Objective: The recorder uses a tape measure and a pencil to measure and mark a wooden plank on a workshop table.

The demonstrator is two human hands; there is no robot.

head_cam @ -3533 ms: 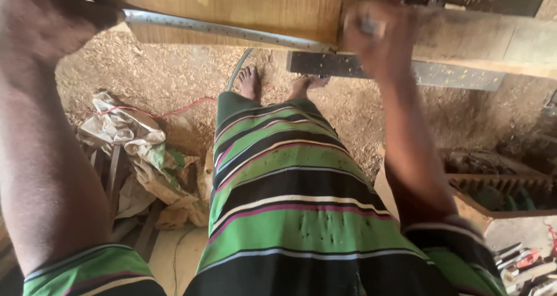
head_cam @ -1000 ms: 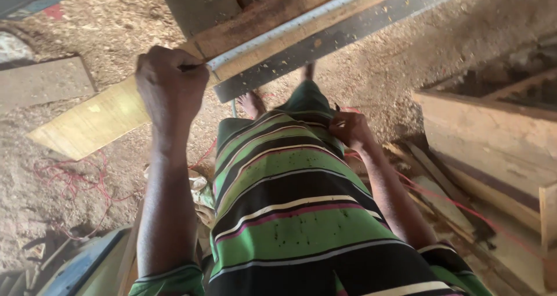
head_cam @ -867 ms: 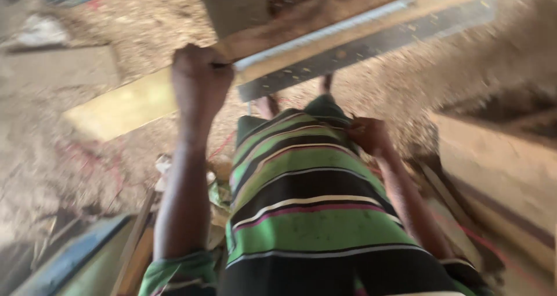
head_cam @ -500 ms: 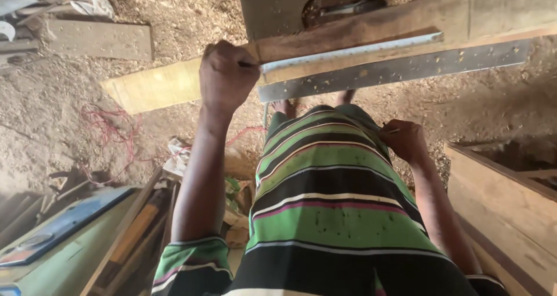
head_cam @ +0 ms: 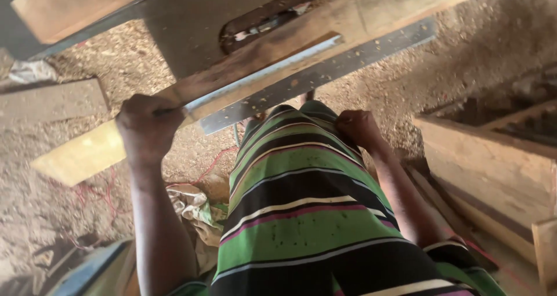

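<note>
My left hand (head_cam: pixel 148 128) is closed around the near end of a long wooden plank (head_cam: pixel 301 58) and a thin metal strip (head_cam: pixel 255 78) lying along it. The plank rests on a grey metal saw table (head_cam: pixel 191 29) with a slot in it. A perforated steel angle bar (head_cam: pixel 325 75) runs along the table's near edge. My right hand (head_cam: pixel 357 128) is a closed fist pressed against my striped green, black and white shirt (head_cam: pixel 301 215), holding nothing visible.
Sawdust covers the ground (head_cam: pixel 116 70). A wooden crate (head_cam: pixel 493 168) stands at the right. Crumpled cloth (head_cam: pixel 194 209) and red cord (head_cam: pixel 93 191) lie below my left arm. A flat board (head_cam: pixel 52 99) lies at the left, a blue-green metal piece (head_cam: pixel 87 270) at bottom left.
My right hand left the plank and dropped to my waist; my left hand now grips the plank's end. The view swung, so the plank and table shifted up and right.
</note>
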